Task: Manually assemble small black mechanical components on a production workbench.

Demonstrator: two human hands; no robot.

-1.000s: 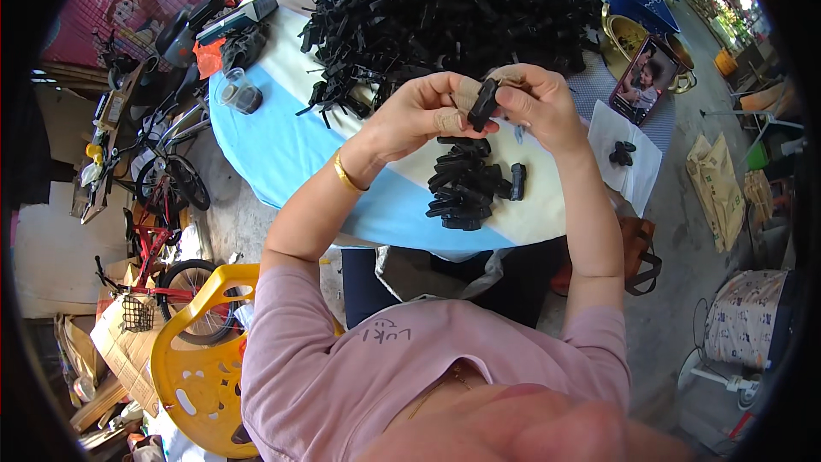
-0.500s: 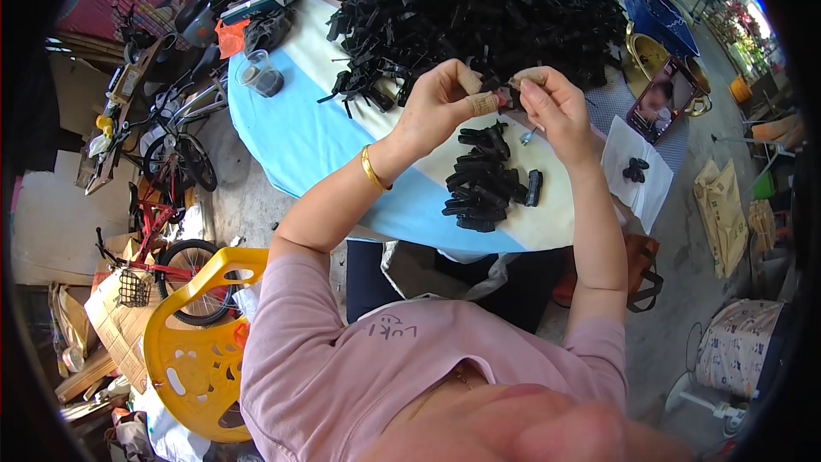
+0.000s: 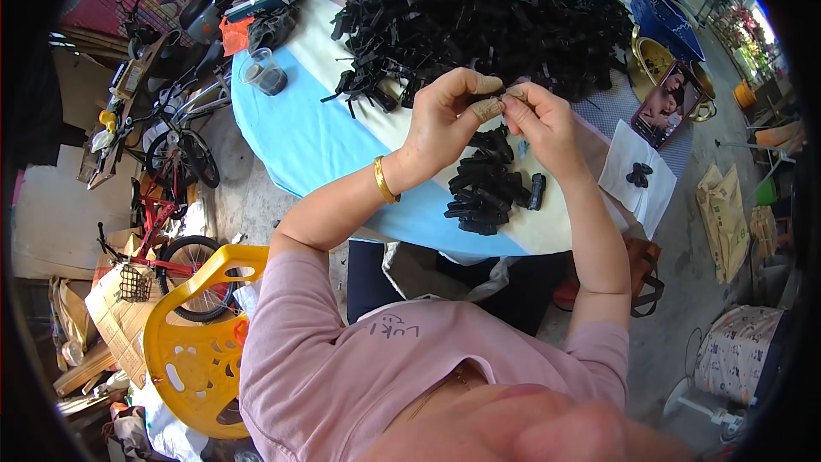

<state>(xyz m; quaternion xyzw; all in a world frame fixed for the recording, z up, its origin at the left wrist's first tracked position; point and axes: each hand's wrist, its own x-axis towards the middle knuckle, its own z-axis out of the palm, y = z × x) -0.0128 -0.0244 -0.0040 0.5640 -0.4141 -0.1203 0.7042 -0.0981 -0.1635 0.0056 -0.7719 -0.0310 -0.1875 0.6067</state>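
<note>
Head view: my left hand (image 3: 434, 127) and right hand (image 3: 549, 130) meet fingertip-to-fingertip, grip too hidden to tell, near black pieces (image 3: 481, 195) bunched presumably for easy reach.

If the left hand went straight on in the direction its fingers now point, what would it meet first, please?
Most likely the right hand, which faces the left hand at the fingertips; whether they already touch, or differ slightly in depth, I cannot tell.

Soft daylight, upper-right glare, strong fisheye curvature, dark corners.
</note>
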